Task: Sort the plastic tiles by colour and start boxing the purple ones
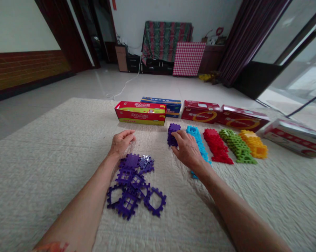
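Beside the far end of a loose pile of purple building tiles (pixel 128 201), my left hand (pixel 122 142) hovers with its fingers curled together. Nothing shows in it. My right hand (pixel 188 147) grips the near right side of a stack of purple tiles (pixel 174 128), partly covering it. The tiles are flat plastic pieces with notched edges; some have window-like openings. To the right, a row of light-blue tiles (pixel 193 131) runs partly behind my right hand and forearm. Rows of red tiles (pixel 218 146), green tiles (pixel 237 145) and yellow tiles (pixel 254 144) lie farther right.
A red and yellow box (pixel 141 117) stands behind the tiles, with a blue box (pixel 173 109) behind it. Two dark red boxes (pixel 201 112) and a white and red box (pixel 297 136) continue rightward. Everything rests on a quilted beige cover (pixel 55 168).
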A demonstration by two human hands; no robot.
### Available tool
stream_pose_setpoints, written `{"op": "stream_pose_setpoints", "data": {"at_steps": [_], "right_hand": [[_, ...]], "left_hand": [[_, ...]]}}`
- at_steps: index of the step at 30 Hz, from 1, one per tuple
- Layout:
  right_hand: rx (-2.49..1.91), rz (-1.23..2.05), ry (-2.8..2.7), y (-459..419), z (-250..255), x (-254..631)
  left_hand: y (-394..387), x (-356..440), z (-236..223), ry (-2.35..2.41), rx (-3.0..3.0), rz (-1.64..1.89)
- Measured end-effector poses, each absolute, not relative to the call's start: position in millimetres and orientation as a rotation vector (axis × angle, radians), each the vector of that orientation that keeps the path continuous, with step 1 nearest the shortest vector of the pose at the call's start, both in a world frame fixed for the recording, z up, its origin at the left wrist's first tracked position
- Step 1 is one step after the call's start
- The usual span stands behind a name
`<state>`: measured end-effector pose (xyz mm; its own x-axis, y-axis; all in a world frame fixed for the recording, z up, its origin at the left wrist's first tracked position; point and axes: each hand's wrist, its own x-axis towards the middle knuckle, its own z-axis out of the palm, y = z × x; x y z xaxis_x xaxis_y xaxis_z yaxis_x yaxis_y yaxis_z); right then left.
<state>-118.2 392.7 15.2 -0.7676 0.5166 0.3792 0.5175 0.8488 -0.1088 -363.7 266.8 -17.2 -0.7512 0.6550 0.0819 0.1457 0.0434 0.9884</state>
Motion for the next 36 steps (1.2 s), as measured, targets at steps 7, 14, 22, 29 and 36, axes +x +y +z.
{"op": "stream_pose_setpoints", "data": {"at_steps": [7, 14, 22, 29, 36], "right_hand": [[-0.789, -0.049, -2.583, 391, 13, -119], [-0.732, -0.035, -2.56, 385, 15, -120], [-0.413, 0.349, -2.621, 356, 16, -130], [-0.022, 0.601, -2.723, 327, 15, -138], [-0.079, 0.485, -2.851, 324, 26, -129]], "left_hand": [[267, -364, -18, 1.932, 0.825, 1.76], [267, -368, -23, 1.921, 0.845, 1.758], [267, -367, -20, 1.873, 0.814, 1.794], [268, -367, -21, 1.827, 0.792, 1.844], [269, -370, -25, 1.806, 0.799, 1.836]]}}
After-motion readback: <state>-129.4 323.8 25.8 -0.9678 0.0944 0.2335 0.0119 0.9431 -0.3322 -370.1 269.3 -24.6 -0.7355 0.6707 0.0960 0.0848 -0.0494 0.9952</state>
